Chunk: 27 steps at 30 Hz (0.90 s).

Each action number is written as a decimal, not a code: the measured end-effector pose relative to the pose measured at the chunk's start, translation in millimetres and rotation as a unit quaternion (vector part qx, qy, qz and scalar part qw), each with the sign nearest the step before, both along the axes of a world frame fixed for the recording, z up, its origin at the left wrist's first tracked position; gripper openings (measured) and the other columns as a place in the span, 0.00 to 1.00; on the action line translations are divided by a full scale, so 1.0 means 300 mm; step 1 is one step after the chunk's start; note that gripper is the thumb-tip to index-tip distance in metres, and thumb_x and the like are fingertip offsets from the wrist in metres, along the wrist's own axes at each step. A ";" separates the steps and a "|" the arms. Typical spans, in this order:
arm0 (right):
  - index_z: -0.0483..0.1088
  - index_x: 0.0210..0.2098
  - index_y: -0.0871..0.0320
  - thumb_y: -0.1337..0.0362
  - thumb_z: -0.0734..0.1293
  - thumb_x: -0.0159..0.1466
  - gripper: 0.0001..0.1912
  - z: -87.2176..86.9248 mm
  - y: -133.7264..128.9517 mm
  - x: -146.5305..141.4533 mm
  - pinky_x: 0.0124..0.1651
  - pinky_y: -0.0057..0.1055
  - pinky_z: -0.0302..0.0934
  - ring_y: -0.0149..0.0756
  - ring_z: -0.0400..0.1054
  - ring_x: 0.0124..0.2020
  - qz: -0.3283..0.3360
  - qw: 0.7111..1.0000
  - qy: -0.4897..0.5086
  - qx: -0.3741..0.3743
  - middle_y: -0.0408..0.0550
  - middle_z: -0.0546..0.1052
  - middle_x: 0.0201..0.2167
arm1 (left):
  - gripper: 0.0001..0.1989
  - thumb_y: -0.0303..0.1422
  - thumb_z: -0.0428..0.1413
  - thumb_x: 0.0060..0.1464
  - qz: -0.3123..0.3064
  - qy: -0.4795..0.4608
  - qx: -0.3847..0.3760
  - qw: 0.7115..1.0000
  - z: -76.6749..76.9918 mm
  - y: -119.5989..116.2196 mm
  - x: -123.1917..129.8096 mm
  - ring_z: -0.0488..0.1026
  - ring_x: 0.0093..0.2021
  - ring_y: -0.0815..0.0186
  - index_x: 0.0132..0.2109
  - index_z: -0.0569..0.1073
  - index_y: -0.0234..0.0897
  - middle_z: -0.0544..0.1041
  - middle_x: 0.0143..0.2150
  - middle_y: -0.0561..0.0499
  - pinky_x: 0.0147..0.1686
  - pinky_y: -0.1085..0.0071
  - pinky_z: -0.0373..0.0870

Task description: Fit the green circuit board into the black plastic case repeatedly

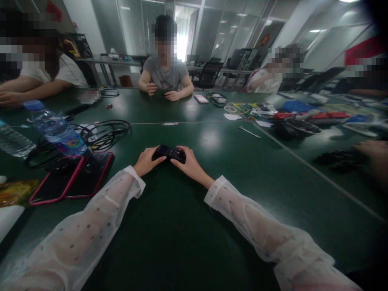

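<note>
Device (168,151), small and black, is at the wearer's twelve o'clock, on or just over the worktop (169,226); left hand (148,160) and right hand (190,162) clamp its ends. Thumbs (159,161) best sit low, leaving its face clear.

Black oblong device (172,153), dark screen (164,149) at left, face up, between left hand (148,160) and right hand (189,162)

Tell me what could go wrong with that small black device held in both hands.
The left hand and right hand hold the black device by its ends, so a loosened grip might drop it onto the table. The left sleeve lies close to a red-rimmed phone; moving that arm outward could nudge it.
</note>
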State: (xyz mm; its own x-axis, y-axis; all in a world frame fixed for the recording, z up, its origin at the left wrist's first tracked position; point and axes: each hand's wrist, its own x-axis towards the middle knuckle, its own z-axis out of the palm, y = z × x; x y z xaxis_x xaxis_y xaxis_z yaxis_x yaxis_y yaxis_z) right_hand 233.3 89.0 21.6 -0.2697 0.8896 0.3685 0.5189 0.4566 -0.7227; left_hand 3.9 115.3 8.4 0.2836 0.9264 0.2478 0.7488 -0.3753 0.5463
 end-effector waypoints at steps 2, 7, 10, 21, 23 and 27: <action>0.63 0.54 0.56 0.59 0.71 0.59 0.25 0.001 -0.001 -0.002 0.53 0.49 0.63 0.48 0.63 0.51 0.007 0.999 -0.038 0.027 0.55 0.70 0.51 | 0.33 0.51 0.53 0.56 -0.001 -0.003 0.004 1.000 -0.001 0.000 0.000 0.65 0.60 0.50 0.62 0.65 0.36 0.71 0.59 0.40 0.57 0.52 0.63; 0.64 0.51 0.56 0.58 0.70 0.59 0.22 -0.007 0.001 -0.008 0.51 0.49 0.64 0.48 0.65 0.48 -0.011 0.997 -0.034 0.068 0.55 0.71 0.47 | 0.34 0.49 0.58 0.53 -0.007 -0.010 0.011 1.000 -0.005 -0.002 -0.002 0.66 0.59 0.50 0.63 0.63 0.38 0.71 0.59 0.40 0.56 0.51 0.64; 0.62 0.53 0.55 0.54 0.68 0.62 0.24 -0.001 -0.009 -0.003 0.52 0.47 0.63 0.46 0.66 0.49 -0.066 0.993 0.038 0.093 0.54 0.70 0.48 | 0.35 0.46 0.59 0.53 -0.002 -0.024 0.004 1.000 0.000 -0.005 -0.001 0.67 0.59 0.51 0.64 0.61 0.39 0.71 0.59 0.41 0.56 0.51 0.63; 0.60 0.55 0.61 0.50 0.63 0.63 0.27 0.000 0.167 0.341 0.56 0.51 0.57 0.53 0.60 0.54 -0.304 0.928 -0.076 0.201 0.62 0.67 0.51 | 0.24 0.39 0.52 0.60 -0.016 -0.028 -0.027 0.999 0.024 -0.017 -0.003 0.66 0.59 0.55 0.62 0.63 0.40 0.71 0.58 0.43 0.55 0.53 0.64; 0.61 0.52 0.63 0.50 0.63 0.62 0.27 -0.019 0.200 0.398 0.53 0.50 0.58 0.52 0.62 0.51 -0.346 0.914 -0.087 0.191 0.62 0.69 0.48 | 0.24 0.39 0.52 0.60 -0.017 -0.031 -0.024 0.999 0.018 -0.014 -0.005 0.67 0.58 0.55 0.62 0.63 0.39 0.72 0.57 0.43 0.55 0.54 0.65; 0.63 0.48 0.63 0.48 0.64 0.61 0.26 -0.045 0.223 0.427 0.49 0.47 0.62 0.50 0.65 0.45 -0.375 0.914 -0.071 0.140 0.61 0.71 0.43 | 0.23 0.40 0.53 0.60 -0.014 -0.026 -0.007 1.000 0.006 -0.007 -0.008 0.67 0.58 0.55 0.60 0.65 0.39 0.73 0.56 0.44 0.55 0.54 0.65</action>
